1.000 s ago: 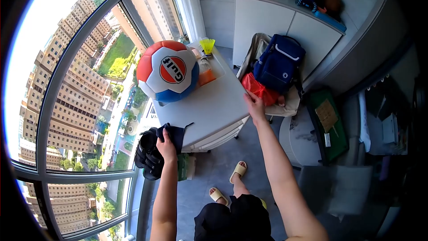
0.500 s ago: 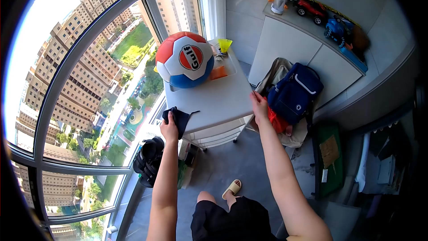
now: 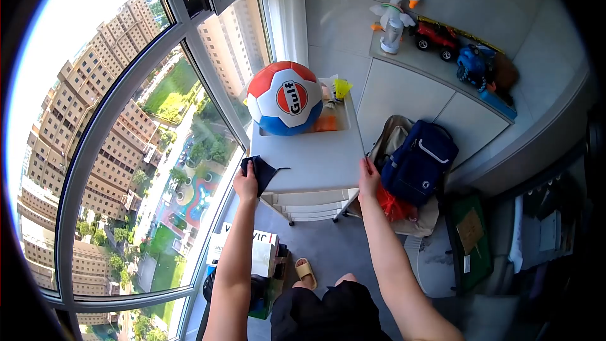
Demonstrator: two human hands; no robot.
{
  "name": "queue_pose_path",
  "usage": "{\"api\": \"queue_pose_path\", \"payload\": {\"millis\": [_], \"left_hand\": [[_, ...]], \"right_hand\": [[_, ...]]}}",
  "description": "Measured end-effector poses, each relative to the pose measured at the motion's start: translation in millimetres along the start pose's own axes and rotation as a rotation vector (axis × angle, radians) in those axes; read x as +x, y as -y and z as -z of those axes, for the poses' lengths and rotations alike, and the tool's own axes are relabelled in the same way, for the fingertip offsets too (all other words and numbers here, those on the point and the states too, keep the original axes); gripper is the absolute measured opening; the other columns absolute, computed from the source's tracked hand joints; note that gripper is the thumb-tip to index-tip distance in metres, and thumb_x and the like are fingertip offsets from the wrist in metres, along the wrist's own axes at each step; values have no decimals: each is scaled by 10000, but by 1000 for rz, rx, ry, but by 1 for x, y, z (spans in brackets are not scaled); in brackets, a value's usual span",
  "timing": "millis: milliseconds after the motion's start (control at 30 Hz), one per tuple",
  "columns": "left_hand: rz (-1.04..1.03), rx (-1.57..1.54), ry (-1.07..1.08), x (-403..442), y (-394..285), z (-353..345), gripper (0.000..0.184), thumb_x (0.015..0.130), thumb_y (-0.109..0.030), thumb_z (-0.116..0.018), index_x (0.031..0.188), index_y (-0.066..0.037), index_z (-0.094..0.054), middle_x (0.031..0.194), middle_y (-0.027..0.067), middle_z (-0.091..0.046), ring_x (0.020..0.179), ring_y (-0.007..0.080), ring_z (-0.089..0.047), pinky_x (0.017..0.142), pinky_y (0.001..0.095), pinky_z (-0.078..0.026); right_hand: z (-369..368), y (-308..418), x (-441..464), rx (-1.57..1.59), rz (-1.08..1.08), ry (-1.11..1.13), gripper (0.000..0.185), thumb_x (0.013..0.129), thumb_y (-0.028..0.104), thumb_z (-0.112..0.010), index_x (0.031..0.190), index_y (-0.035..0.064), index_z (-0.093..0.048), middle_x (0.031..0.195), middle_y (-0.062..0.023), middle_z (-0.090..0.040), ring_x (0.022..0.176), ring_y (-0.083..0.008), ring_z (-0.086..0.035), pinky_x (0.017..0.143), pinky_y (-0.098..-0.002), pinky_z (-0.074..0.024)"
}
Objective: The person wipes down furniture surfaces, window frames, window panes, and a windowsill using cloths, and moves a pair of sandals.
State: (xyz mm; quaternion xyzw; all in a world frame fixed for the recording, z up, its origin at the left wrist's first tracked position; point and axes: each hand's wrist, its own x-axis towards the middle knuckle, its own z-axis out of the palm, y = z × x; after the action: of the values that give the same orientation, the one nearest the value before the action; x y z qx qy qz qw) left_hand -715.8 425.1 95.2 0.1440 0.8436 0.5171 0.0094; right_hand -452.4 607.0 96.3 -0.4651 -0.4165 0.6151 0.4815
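A white rolling cart (image 3: pixel 315 161) with a flat top stands in front of me. My left hand (image 3: pixel 246 181) is closed on a dark navy cloth (image 3: pixel 265 174) at the left edge of the cart top. A thin strap or cord trails from the cloth over the top. My right hand (image 3: pixel 368 178) is closed around the right edge, its fingertips partly hidden. A red, white and blue ball (image 3: pixel 285 98) rests at the far end of the top, beside a recess holding an orange packet (image 3: pixel 326 123) and a yellow shuttlecock (image 3: pixel 342 89).
A navy backpack (image 3: pixel 420 163) and a red bag (image 3: pixel 394 205) lie right of the cart. Toys, including a red toy car (image 3: pixel 435 39), sit on a white cabinet (image 3: pixel 404 88). Windows line the left. Boxes (image 3: pixel 262 256) stand on the floor near my left arm.
The view has shifted, and the cart with the ball now appears lower, farther right and straighter. My feet have moved, and boxes at lower left show more. Both hands keep their holds.
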Motion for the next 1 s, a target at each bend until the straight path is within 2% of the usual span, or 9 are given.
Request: {"api": "queue_pose_path", "payload": {"millis": [100,133,167,200,267,367,633,733,1000], "left_hand": [[-91,248,-40,15,-7,-24,348,856,-335,-569,1083,-76,-621,1026,148,-590,942,337,-556,792,415,-442],[-150,312,-85,12,-10,-33,369,852,-321,-570,1146,-100,-601,1113,150,-563,1005,342,-532,823,419,-435],[-94,275,29,14,-13,-40,489,847,-292,-569,1312,-176,-471,1273,191,-432,1129,376,-440,916,441,-382],[-135,230,30,17,-13,-50,533,852,-284,-559,1354,-180,-414,1256,255,-420,1122,397,-447,950,447,-353],[-171,177,58,33,-16,-73,541,860,-279,-546,1368,-180,-391,1233,289,-427,1135,406,-440,958,459,-339],[-182,149,84,64,-29,-102,511,864,-273,-536,1352,-175,-416,1173,275,-474,1094,405,-462,962,451,-331],[-226,183,-41,143,-50,-168,462,860,-256,-541,1311,-191,-468,1119,249,-521,994,408,-528,885,446,-410],[-271,140,78,169,-43,-174,462,870,-220,-534,1325,-191,-458,1112,250,-511,995,401,-528,883,433,-415],[-276,151,125,209,-60,-225,481,899,-229,-507,1365,-176,-400,1136,251,-476,1003,411,-514,894,448,-401]], "right_hand": [[-19,-5,14,25,10,-89,403,899,236,-584,1215,-11,-543,1139,-70,-598,1013,-147,-545,889,-255,-412],[-24,-6,19,24,14,-120,407,899,238,-584,1218,-10,-541,1139,-71,-597,1011,-149,-545,889,-257,-413],[-29,-7,25,17,30,-132,410,899,245,-585,1219,-8,-539,1133,-69,-597,1011,-151,-545,891,-262,-415],[-33,-7,31,34,31,-132,409,900,245,-584,1220,-6,-538,1133,-68,-597,1013,-151,-545,892,-262,-414],[-41,-7,49,68,32,-132,408,901,245,-581,1223,-3,-537,1132,-67,-598,1017,-151,-544,894,-262,-414],[-50,-7,76,41,54,-151,410,902,246,-579,1225,-2,-532,1125,-59,-599,1005,-143,-546,883,-257,-418],[-102,-11,148,57,147,-225,401,876,243,-610,1184,-9,-559,845,-19,-622,728,-71,-525,680,-213,-435],[-118,-17,166,59,108,-204,398,876,253,-613,1173,-8,-566,807,-5,-601,688,-72,-492,671,-212,-430],[-141,-8,232,90,96,-244,389,887,252,-603,1176,-4,-552,858,6,-591,756,-70,-490,688,-214,-399]]}}
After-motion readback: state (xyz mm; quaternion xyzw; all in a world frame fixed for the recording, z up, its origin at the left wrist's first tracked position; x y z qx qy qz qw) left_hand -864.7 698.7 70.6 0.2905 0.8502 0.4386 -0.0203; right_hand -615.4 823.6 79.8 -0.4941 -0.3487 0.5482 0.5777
